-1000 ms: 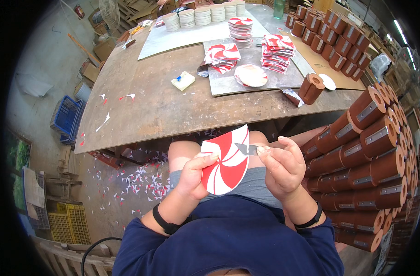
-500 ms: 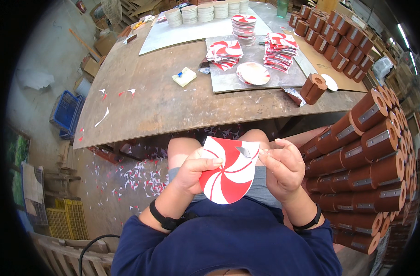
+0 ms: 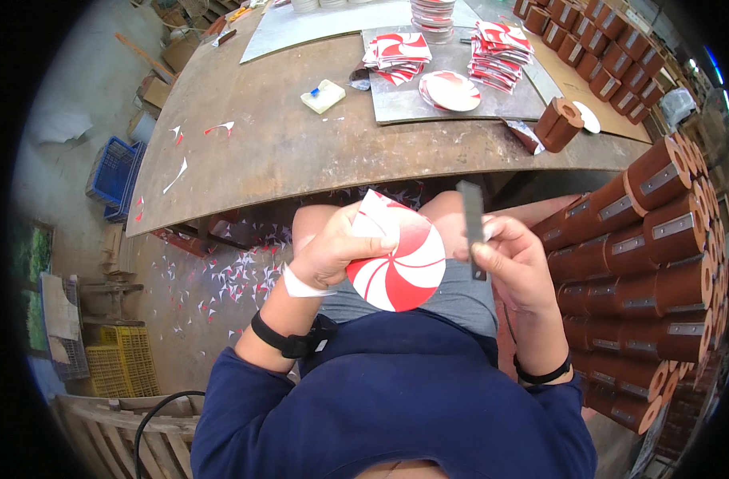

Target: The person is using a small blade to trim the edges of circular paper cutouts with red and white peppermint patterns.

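Observation:
My left hand [image 3: 330, 249] is closed on a red-and-white swirl paper disc [image 3: 404, 275], thumb on its face, above my lap. The lower and right edges are round, while a pointed corner remains at the upper left. My right hand [image 3: 517, 267] pinches a flat grey cutter blade [image 3: 472, 219], held upright a little to the right of the disc and apart from it. A hole shows near the blade's lower end. Beside my left wrist is a curved white paper scrap [image 3: 302, 284].
On the table [image 3: 252, 144] are stacks of swirl sheets [image 3: 400, 54], a pile of round discs [image 3: 452, 92] and a pale block [image 3: 323, 96]. Brown cylinders [image 3: 620, 275] are stacked close on my right. Paper scraps [image 3: 244, 271] litter the floor.
The disc's right side is now round, and a scrap has appeared by my left wrist. My right hand has swung the blade away from the paper. The view has shifted slightly.

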Motion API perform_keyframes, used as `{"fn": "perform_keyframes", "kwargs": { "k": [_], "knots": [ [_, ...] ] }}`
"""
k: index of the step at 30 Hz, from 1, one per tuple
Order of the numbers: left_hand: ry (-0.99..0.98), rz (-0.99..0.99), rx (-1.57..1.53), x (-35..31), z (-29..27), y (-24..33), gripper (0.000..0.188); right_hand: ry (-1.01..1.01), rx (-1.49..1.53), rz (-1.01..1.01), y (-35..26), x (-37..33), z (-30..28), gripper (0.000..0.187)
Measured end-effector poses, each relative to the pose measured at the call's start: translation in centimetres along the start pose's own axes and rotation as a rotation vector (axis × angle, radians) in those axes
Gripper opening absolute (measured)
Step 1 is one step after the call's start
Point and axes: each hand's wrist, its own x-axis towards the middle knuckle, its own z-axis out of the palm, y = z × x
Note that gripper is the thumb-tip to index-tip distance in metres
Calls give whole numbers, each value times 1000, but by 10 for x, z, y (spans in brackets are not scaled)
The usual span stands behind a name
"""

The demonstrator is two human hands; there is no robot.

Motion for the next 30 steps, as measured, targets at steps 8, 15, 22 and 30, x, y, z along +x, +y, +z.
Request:
{"fn": "perform_keyframes", "kwargs": {
  "k": [8,15,22,30],
  "knots": [
    [254,163,-244,13,-11,-38,36,-39,-19,90,34,7,15,11],
    [203,-52,-701,-6,9,-23,31,4,-151,-109,26,3,31,16],
    [-133,-151,-1105,-15,6,-27,27,121,-691,-576,6,7,16,29],
    [-94,-139,-1056,-17,12,-32,26,33,-1324,-1200,7,18,20,31]
  ]
}}
